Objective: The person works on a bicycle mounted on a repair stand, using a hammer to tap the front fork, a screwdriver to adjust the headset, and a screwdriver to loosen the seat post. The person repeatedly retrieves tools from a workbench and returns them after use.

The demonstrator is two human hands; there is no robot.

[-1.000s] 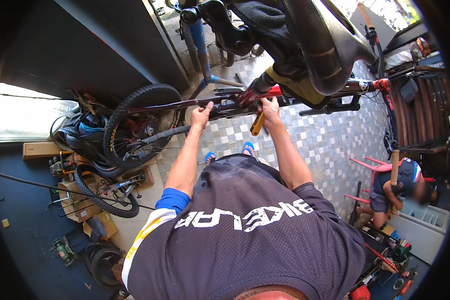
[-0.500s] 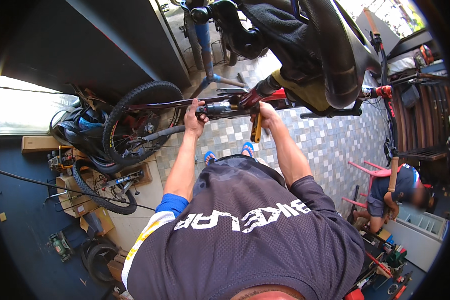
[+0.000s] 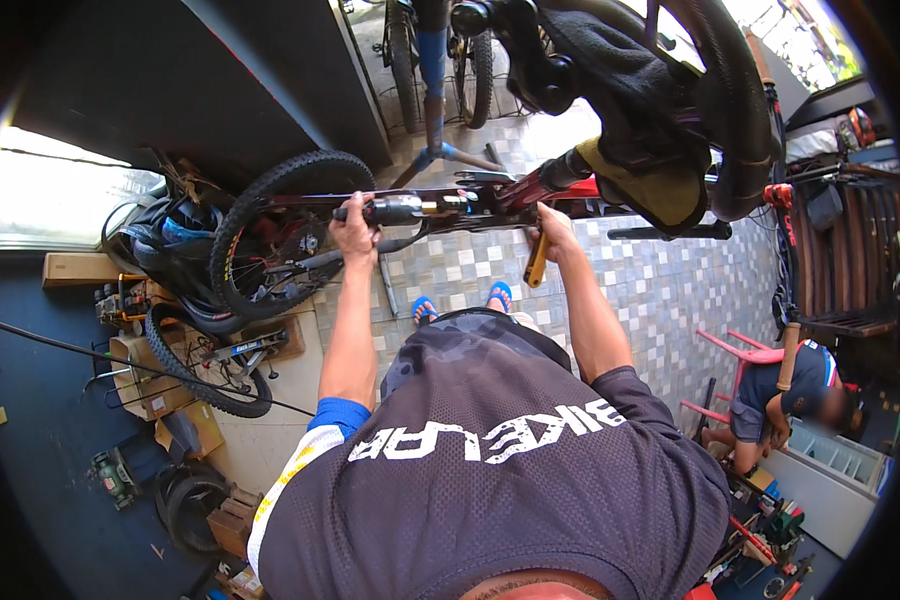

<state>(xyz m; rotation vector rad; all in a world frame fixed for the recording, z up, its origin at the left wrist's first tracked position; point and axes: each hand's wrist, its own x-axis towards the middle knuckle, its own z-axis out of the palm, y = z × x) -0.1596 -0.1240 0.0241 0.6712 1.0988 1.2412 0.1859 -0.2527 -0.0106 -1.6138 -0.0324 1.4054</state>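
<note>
Red-and-black bicycle frame (image 3: 490,200) raised at chest height, over the tiled floor (image 3: 670,290).
Left hand (image 3: 355,228) wraps the black handlebar grip (image 3: 390,210), right hand (image 3: 550,228) clasps a yellow-handled tool (image 3: 537,262); a slipping tool could jolt the frame sideways.

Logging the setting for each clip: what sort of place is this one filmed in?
Most likely a bicycle repair workshop. A red bicycle frame is raised to working height with both hands on it, loose tyres and a spare wheel lie along the wall, and tools clutter the tiled floor.
</note>
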